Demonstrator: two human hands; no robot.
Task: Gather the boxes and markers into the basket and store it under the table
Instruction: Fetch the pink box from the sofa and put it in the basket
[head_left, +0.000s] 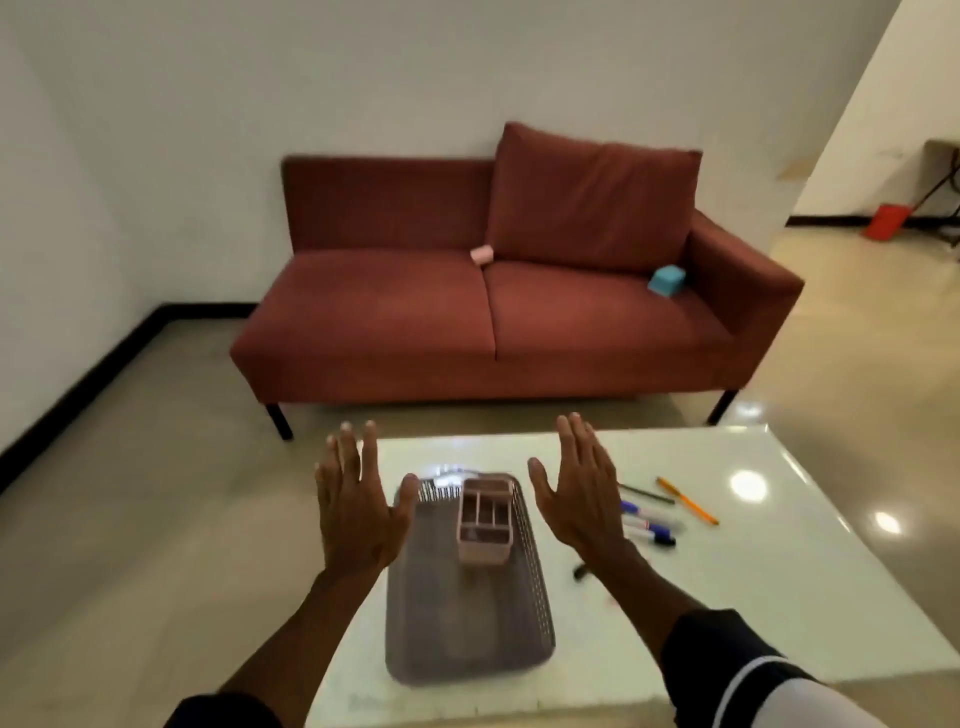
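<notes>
A grey mesh basket (524, 618) lies on the white table (769, 587) with a pink compartment box (485, 519) standing inside its far end. My left hand (353, 509) hovers left of the basket, fingers spread and holding nothing. To the basket's right, my right hand (579, 493) is also spread and holds nothing. Several markers (649, 527) lie on the table just right of that hand, with an orange pen (687, 500) and a dark pen (647, 493) beyond them. A small pink box (482, 254) and a blue box (667, 280) sit on the red sofa (374, 312).
The sofa stands against the white wall, across a strip of floor from the table. A small dark object (581, 571) lies on the table near my right wrist. A red dustpan (885, 221) sits on the floor at the far right.
</notes>
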